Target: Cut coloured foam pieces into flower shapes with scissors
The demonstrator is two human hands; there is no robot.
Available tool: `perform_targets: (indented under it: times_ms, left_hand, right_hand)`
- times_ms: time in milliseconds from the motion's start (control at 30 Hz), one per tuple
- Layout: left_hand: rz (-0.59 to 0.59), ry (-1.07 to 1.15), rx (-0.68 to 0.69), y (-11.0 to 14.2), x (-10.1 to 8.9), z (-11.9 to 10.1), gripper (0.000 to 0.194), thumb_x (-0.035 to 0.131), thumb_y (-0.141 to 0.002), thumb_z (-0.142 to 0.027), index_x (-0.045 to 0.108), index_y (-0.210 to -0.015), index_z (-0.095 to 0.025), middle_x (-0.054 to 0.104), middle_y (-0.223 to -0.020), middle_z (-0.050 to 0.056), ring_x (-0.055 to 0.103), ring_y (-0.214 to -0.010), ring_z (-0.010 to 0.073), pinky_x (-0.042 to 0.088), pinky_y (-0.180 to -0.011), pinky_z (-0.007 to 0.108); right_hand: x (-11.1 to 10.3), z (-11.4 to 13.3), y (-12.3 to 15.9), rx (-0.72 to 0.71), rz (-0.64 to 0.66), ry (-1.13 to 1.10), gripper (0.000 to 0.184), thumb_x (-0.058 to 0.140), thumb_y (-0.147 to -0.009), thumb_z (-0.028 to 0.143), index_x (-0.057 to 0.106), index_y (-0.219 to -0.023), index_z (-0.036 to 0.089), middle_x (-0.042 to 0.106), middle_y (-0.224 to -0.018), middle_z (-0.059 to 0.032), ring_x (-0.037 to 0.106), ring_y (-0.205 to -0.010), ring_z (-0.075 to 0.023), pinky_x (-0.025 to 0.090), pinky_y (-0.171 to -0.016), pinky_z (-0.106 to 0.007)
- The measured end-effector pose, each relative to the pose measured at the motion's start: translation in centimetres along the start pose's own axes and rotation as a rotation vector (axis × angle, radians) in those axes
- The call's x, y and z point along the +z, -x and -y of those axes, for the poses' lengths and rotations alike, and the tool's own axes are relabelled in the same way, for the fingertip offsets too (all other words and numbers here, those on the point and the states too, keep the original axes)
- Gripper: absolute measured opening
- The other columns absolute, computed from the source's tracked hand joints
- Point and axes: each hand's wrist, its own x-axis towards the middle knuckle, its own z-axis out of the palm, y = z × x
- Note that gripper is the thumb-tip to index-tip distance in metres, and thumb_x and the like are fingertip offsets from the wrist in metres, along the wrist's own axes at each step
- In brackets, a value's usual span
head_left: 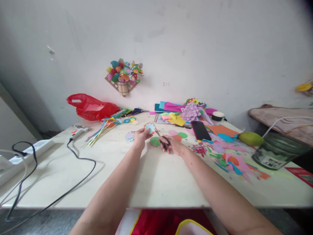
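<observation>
Between the fingers of my left hand [141, 137] is a light blue paper flower [150, 128] lying over an orange disc, whose rim shows around it. My right hand [173, 145] is closed on the black handles of a pair of scissors [165, 143]. The blades point up and left, close to the right edge of the disc; whether they touch it I cannot tell. Under my hands lies a green paper circle [154, 141]. Left of my left hand rest pale lilac and blue flower cutouts [129, 136]. Beyond my right hand are pink, orange and green circles [182, 134].
A glue gun [79, 132] with a black cord lies at left, near a power strip [36, 151]. Behind are a red plastic bag [94, 107] and thin sticks [99, 133]. To the right are a phone [201, 131], paper scraps [237, 163] and a glass jar [274, 151].
</observation>
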Motion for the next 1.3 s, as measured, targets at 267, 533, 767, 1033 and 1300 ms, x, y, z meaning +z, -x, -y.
perform_targets:
  times_ms: [267, 533, 767, 1033, 1300]
  left_hand:
    - [0.01, -0.017, -0.016, 0.13, 0.1, -0.02, 0.026, 0.076, -0.054, -0.029, 0.065, -0.068, -0.011, 0.069, -0.065, 0.007, 0.066, -0.062, 0.0178, 0.054, -0.069, 0.034]
    - [0.026, -0.02, -0.007, 0.16, 0.17, 0.01, 0.025, 0.077, -0.054, -0.029, 0.064, -0.066, -0.011, 0.068, -0.064, 0.007, 0.065, -0.061, 0.0177, 0.054, -0.07, 0.034]
    - [0.021, -0.017, -0.018, 0.11, 0.16, 0.13, 0.026, 0.077, -0.053, -0.029, 0.065, -0.067, -0.011, 0.069, -0.065, 0.007, 0.065, -0.06, 0.0172, 0.054, -0.069, 0.033]
    - [0.03, 0.007, -0.022, 0.06, 0.17, 0.22, 0.024, 0.076, -0.055, -0.027, 0.065, -0.069, -0.01, 0.069, -0.066, 0.008, 0.065, -0.062, 0.0176, 0.054, -0.07, 0.034]
    - [0.035, 0.001, -0.026, 0.17, 0.21, 0.16, 0.024, 0.075, -0.057, -0.026, 0.065, -0.071, -0.01, 0.069, -0.067, 0.008, 0.066, -0.064, 0.0183, 0.054, -0.072, 0.035]
  right_hand:
    - [0.1, -0.03, 0.09, -0.015, 0.013, 0.021, 0.048, 0.062, -0.063, 0.059, 0.054, -0.084, 0.017, 0.055, -0.059, 0.0033, 0.05, -0.042, -0.0077, 0.028, -0.031, -0.017]
    - [0.22, -0.01, 0.07, -0.005, 0.003, 0.02, 0.042, 0.061, -0.065, 0.056, 0.052, -0.08, 0.017, 0.053, -0.059, 0.0036, 0.048, -0.041, -0.0065, 0.027, -0.03, -0.016]
    - [0.33, -0.02, 0.04, -0.012, 0.005, 0.028, 0.039, 0.06, -0.066, 0.053, 0.049, -0.077, 0.018, 0.053, -0.058, 0.0043, 0.047, -0.04, -0.0058, 0.026, -0.03, -0.016]
    - [0.33, -0.24, -0.15, 0.002, -0.005, 0.009, 0.036, 0.06, -0.066, 0.05, 0.045, -0.074, 0.018, 0.052, -0.057, 0.0053, 0.046, -0.039, -0.005, 0.025, -0.029, -0.015]
    - [0.08, -0.67, -0.43, -0.015, 0.012, -0.002, 0.034, 0.061, -0.067, 0.047, 0.045, -0.074, 0.018, 0.051, -0.057, 0.0056, 0.047, -0.04, -0.0046, 0.024, -0.029, -0.015]
